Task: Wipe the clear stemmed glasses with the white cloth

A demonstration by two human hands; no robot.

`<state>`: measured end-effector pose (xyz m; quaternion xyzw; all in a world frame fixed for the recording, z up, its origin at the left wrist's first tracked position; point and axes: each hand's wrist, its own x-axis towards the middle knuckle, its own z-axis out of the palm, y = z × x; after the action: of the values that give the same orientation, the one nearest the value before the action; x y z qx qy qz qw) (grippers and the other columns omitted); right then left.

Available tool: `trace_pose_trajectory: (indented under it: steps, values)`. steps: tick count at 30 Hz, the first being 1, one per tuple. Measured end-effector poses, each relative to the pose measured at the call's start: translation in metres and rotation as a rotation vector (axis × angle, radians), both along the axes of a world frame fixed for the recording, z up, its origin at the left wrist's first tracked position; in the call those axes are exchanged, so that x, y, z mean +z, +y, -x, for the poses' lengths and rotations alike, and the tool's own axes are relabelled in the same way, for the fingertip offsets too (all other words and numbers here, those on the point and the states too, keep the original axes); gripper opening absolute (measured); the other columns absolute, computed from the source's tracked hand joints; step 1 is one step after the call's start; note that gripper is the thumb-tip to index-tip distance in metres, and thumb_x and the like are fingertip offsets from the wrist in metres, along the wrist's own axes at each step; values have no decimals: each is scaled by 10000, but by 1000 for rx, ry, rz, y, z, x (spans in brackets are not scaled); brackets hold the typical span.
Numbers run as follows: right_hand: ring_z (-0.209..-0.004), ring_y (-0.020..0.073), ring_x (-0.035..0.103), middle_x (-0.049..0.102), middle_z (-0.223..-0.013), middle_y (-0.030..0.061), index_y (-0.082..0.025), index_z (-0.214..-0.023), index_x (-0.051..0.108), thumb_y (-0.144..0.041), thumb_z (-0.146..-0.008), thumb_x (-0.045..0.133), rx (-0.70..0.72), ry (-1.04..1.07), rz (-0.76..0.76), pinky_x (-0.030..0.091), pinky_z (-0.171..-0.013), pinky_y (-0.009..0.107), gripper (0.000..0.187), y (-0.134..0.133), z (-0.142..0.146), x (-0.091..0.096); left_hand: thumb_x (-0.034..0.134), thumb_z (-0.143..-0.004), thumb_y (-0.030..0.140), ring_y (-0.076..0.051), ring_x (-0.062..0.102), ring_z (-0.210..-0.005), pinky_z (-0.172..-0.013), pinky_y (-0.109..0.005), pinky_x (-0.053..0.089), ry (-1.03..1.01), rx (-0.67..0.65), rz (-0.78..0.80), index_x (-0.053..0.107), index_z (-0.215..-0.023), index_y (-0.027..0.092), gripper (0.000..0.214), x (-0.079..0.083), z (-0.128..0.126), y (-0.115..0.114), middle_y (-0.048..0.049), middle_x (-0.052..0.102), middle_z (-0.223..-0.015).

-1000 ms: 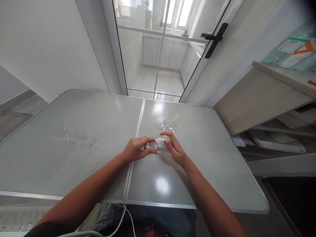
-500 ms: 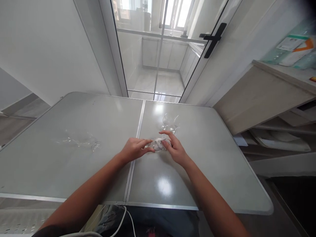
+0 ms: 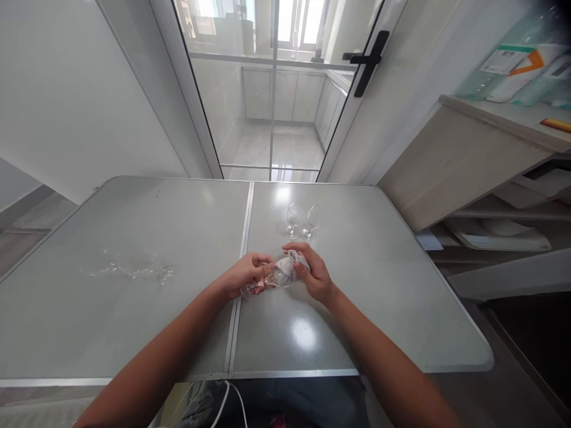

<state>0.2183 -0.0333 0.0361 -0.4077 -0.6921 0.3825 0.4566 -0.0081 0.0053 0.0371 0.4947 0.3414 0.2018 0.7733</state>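
My left hand is closed around the stem of a clear wine glass, which lies sideways with its foot toward the left. Against the bowl, my right hand grips a white patterned cloth; part of the cloth seems to be at the bowl's mouth, though the fingers hide some of it. Just beyond the hands, two clear stemmed glasses stand upright side by side. More clear glassware lies on the left part of the table, its outlines faint.
The grey table has a metal strip across its middle. Behind it is a glass-paned door with a black handle. A shelf unit on the right carries plastic-wrapped packages. White cables hang at the front edge.
My left hand has turned and shifted slightly, showing the glass's stem and foot. My right hand keeps the cloth at the bowl. The camera view has shifted a little.
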Motion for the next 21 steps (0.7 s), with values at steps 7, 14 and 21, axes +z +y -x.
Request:
trace_pose_trajectory:
  steps: [7,14,21]
  values:
    - [-614,183,588,700,-834,9,-285,-1262,560,-327,-996,532,-8,-152,-603,498,-958,542,271,7,-1,-19,831,-793,504,-91,526,-389,-381,-203,370,9,89,-80,700,-947,130,424,-1,5,2,-72,727,-684]
    - [-766,171,549,589,-947,25,-252,-1134,543,-326,-1010,556,-439,146,-214,463,-684,307,145,2,6,-6,858,-784,413,-115,616,-488,-471,-230,486,40,699,-515,683,-976,173,354,-3,9,3,-1,696,-702]
    - [-794,169,528,548,-864,11,-220,-886,610,-379,-1007,569,-264,147,-97,440,-740,305,204,9,7,5,850,-800,333,-141,702,-608,-592,-281,606,122,826,-870,681,-1033,188,323,-18,14,-1,-29,761,-841]
